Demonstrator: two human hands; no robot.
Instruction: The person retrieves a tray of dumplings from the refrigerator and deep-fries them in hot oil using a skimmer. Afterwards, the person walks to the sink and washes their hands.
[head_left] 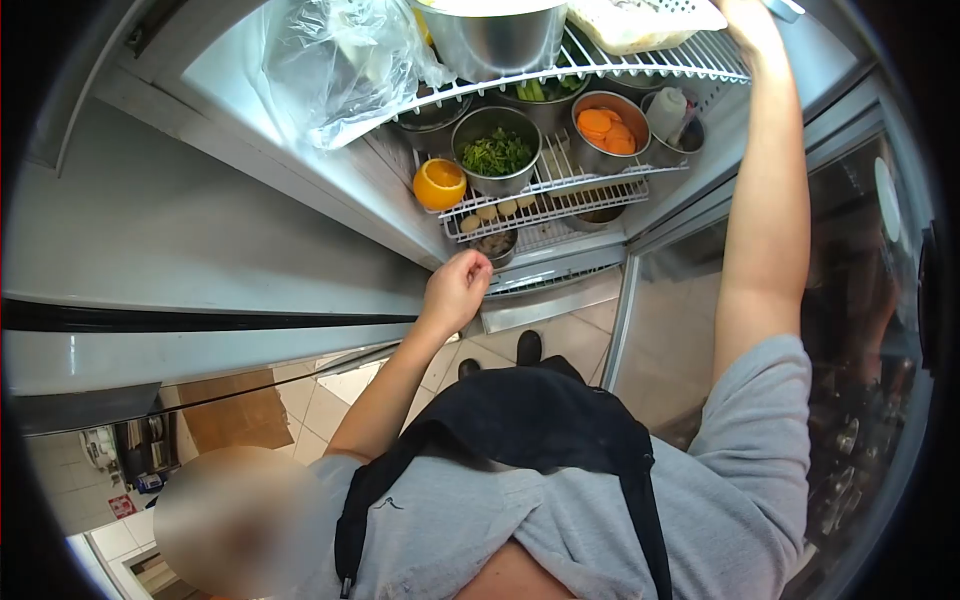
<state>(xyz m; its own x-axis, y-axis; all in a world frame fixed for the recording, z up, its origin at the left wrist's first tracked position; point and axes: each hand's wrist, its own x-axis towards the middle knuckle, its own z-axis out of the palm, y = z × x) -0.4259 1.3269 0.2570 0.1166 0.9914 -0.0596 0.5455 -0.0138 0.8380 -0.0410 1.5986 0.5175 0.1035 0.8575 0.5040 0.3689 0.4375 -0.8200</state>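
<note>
My left hand (459, 291) hovers in front of the lower fridge shelves, fingers curled together, with nothing visible in it. Just beyond it is a small metal bowl (495, 246) on a low level. My right hand (748, 22) reaches up to the top shelf, beside the corner of a white perforated container (650, 22); its fingers are cut off by the frame edge, so I cannot see whether they grip it. A large steel pot (505, 42) and a clear plastic bag (345, 75) share that shelf.
Below sit a cut orange (440, 184), a pot of chopped greens (497, 150), a pot of orange slices (606, 125) and a white squeeze bottle (667, 108). On the right stands the open glass door (780, 270). Cardboard (235, 412) lies on the tiled floor.
</note>
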